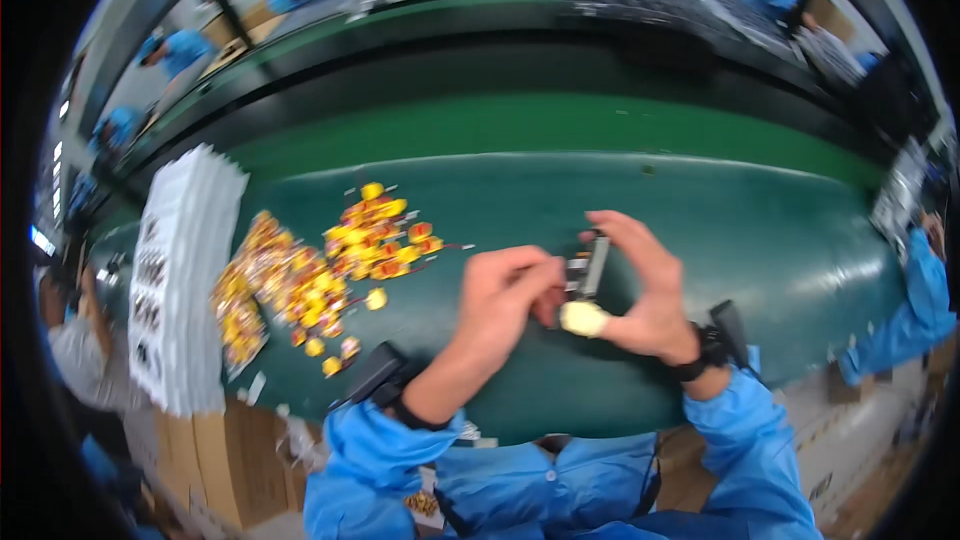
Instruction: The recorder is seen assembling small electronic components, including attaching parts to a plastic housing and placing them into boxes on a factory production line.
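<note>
Over the green work surface my right hand (648,292) grips a small black-and-silver oblong part (594,268) between curved fingers and thumb. At the near end of that part, by my thumb, is a pale yellow round piece (583,319); whether the two are joined I cannot tell. My left hand (508,292) is closed in a pinch at the left side of the oblong part. What its fingertips hold, if anything, is hidden and blurred. Black straps with box-like modules sit on both wrists.
Left of my hands lie a loose heap of small yellow parts (375,235) and clear bags of similar ones (262,285). A stack of white trays (185,280) stands farther left. A cardboard box (225,460) is below. Co-workers in blue sit across and at right (915,290).
</note>
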